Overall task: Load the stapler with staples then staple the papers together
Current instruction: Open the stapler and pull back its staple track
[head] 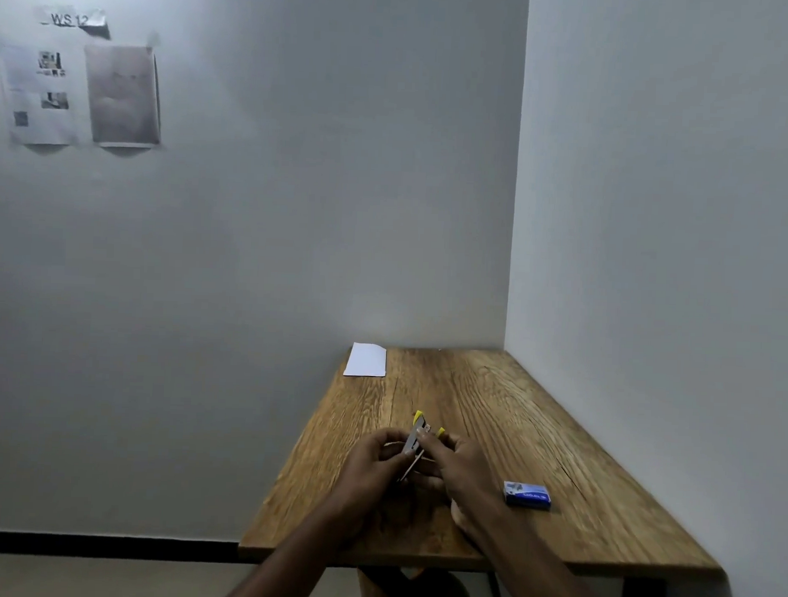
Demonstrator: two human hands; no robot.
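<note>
Both hands hold the stapler just above the surface, left hand gripping its body, right hand pinching near the yellow tip; small, stiff and light-looking, probably best held by its sides.

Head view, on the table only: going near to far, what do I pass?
Staple box → hands, left and right, holding the stapler → paper at the far left corner.
</note>
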